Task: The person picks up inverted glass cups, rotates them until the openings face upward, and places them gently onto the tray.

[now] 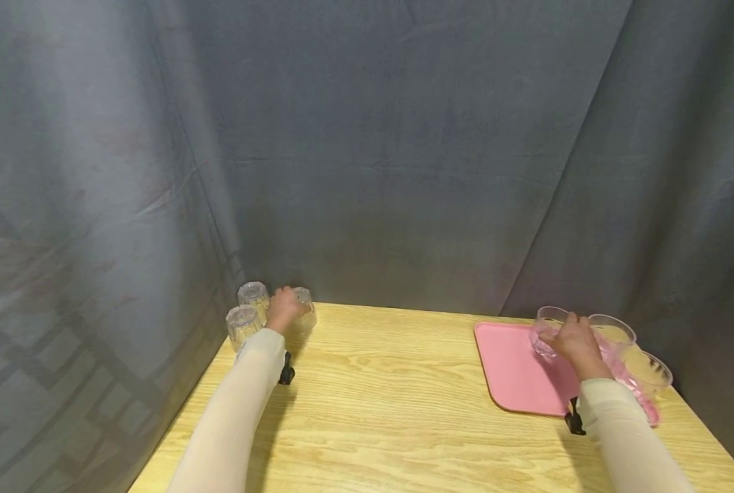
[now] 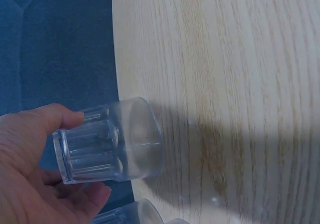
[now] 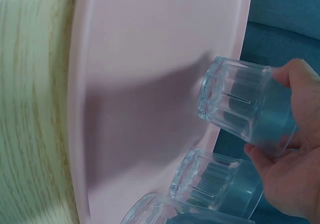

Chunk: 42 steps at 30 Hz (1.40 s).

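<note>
At the far left of the table, my left hand [image 1: 285, 308] grips a clear plastic cup [image 2: 95, 151] near its thick base. That cup is upside down, rim toward the tabletop; whether it touches is unclear. Beside it stand two more inverted clear cups, one behind [image 1: 253, 294] and one in front [image 1: 242, 323]. Over on the right, my right hand [image 1: 579, 344] holds another clear cup [image 3: 245, 102] near its rim, thumb on one side and fingers on the other. This cup is upright, its base at or just above the pink tray [image 1: 521, 376].
Two upright clear cups, one farther back [image 1: 616, 330] and one nearer [image 1: 653, 373], stand on the tray's right side, partly behind my right hand. The wooden table [image 1: 391, 397] stretches between both hands. Grey curtains [image 1: 373, 157] hang along the back and sides.
</note>
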{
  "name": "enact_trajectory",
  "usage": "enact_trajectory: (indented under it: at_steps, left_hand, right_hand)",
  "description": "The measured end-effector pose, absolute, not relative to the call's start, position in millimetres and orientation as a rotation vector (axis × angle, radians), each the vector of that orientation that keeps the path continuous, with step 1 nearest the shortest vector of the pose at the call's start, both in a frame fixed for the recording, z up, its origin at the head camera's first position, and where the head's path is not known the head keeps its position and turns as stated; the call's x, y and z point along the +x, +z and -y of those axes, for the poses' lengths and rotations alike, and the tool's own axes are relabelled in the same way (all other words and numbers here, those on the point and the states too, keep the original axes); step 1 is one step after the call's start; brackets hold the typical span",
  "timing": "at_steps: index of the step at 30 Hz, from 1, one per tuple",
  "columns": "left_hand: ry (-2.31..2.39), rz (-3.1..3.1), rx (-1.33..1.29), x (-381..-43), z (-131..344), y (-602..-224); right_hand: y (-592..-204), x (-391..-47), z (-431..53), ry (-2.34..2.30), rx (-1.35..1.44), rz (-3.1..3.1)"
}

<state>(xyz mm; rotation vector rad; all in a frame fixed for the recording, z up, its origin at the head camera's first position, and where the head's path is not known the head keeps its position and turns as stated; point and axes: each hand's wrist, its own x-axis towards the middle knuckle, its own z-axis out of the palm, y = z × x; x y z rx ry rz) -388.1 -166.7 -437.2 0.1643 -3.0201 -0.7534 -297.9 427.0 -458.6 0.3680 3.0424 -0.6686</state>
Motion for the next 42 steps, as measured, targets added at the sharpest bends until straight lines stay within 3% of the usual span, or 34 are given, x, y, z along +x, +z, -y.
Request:
enact_trajectory:
  at_steps: [42]
  left_hand:
    - [-0.774, 3.0, 0.16, -387.0, 164.6, -434.3]
  right_hand:
    - [-454.9, -297.5, -425.6, -0.718, 0.407, -2.989]
